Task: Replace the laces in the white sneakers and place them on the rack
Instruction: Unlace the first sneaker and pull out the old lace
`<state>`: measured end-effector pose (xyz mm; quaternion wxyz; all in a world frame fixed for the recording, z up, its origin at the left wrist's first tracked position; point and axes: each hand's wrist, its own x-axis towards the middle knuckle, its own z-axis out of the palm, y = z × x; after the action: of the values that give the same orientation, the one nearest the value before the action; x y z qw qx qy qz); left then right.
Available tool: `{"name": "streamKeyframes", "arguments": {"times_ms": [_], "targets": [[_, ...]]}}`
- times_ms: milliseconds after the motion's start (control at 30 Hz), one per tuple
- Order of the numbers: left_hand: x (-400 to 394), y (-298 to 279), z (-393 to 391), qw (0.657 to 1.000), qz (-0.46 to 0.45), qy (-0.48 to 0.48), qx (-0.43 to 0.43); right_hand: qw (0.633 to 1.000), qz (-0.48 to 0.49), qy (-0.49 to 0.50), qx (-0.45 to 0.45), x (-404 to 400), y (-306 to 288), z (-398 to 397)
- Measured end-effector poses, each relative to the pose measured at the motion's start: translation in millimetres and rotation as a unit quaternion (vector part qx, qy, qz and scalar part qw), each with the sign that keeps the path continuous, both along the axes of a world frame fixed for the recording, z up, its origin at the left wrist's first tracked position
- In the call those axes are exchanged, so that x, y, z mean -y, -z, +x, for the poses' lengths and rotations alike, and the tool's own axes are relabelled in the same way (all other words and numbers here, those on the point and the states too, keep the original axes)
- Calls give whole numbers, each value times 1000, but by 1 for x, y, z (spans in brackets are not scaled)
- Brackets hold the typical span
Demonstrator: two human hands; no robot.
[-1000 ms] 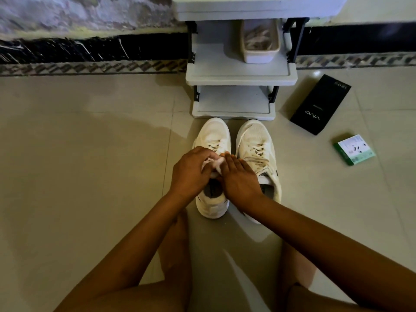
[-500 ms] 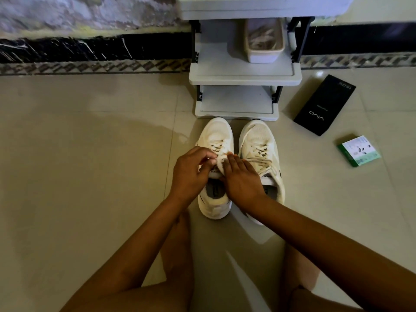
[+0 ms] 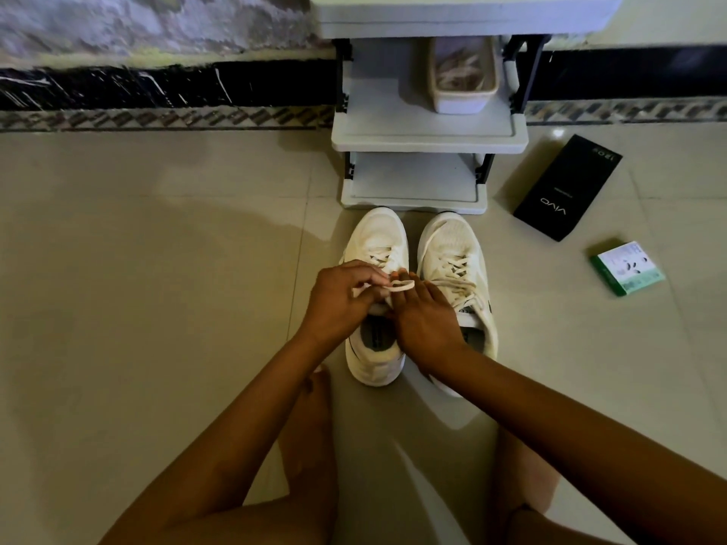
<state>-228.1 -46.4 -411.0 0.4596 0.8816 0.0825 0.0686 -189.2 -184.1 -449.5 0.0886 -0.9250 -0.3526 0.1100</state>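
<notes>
Left hand (image 3: 338,298) pinching a lace loop (image 3: 401,285) over the left sneaker (image 3: 377,245), right hand (image 3: 427,320) fingers lying straight together, touching the loop, rack (image 3: 429,137) standing just beyond.

A home, likely an entry or hallway: a glossy beige tiled floor (image 3: 157,308) with a patterned border strip (image 3: 157,119) along the wall, and a small grey plastic shoe rack (image 3: 429,137) standing against it, just beyond the grip on the lace.
</notes>
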Motion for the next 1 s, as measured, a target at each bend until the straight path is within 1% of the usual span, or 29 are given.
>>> {"name": "streamKeyframes", "arguments": {"times_ms": [33,67,100,133,167,200,233,267,300,367,400,433,500,600,633,667,733,800,833,867,933,1000], "targets": [[1,-2,-1,998,-55,-8,6,1000,-3,-3,-7,0,-1,0],[2,-4,-2,996,-88,-24,3,1000,-4,-5,-11,0,-1,-1],[3,-6,-2,994,-102,-36,-5,1000,-16,-6,-10,0,1,0],[2,-5,-1,996,-83,-37,-16,1000,-19,1,-9,-1,1,1],[-1,-2,0,999,-29,-21,-36,1000,-16,6,-5,-2,2,1],[-3,1,0,996,45,9,-71,1000,-16,8,1,-2,2,0],[-4,4,-2,986,118,36,-109,1000,-14,15,8,-3,3,0],[-4,7,-6,976,168,46,-127,1000,-5,22,11,-3,6,0],[-3,10,-9,973,193,37,-119,1000,7,22,11,-3,7,0],[0,12,-12,974,217,4,-61,999,34,26,-2,-4,3,0],[1,10,-10,973,224,-5,-48,999,45,28,-5,-4,1,0],[1,7,-5,975,216,-10,-53,998,49,29,5,-5,1,1],[1,2,5,988,145,-6,-55,998,33,16,43,-3,1,3],[8,-13,7,999,-11,-23,-31,1000,-11,-8,15,-3,-2,2],[9,-15,7,998,-40,-32,-27,1000,-7,-7,18,-2,0,2],[9,-16,6,998,-46,-34,-27,1000,-8,-4,20,-2,1,2],[4,-10,5,999,13,-10,-44,1000,5,4,31,-1,2,1],[-3,0,3,988,102,51,-105,999,12,17,33,-3,4,1],[-5,5,0,982,127,72,-123,999,14,21,26,-4,4,1],[-6,10,-3,981,131,79,-117,999,23,30,21,-4,3,2],[-6,15,-9,986,127,70,-75,998,40,36,19,-5,1,3],[-3,14,-9,987,148,49,-50,998,37,34,42,-5,5,3]]}}
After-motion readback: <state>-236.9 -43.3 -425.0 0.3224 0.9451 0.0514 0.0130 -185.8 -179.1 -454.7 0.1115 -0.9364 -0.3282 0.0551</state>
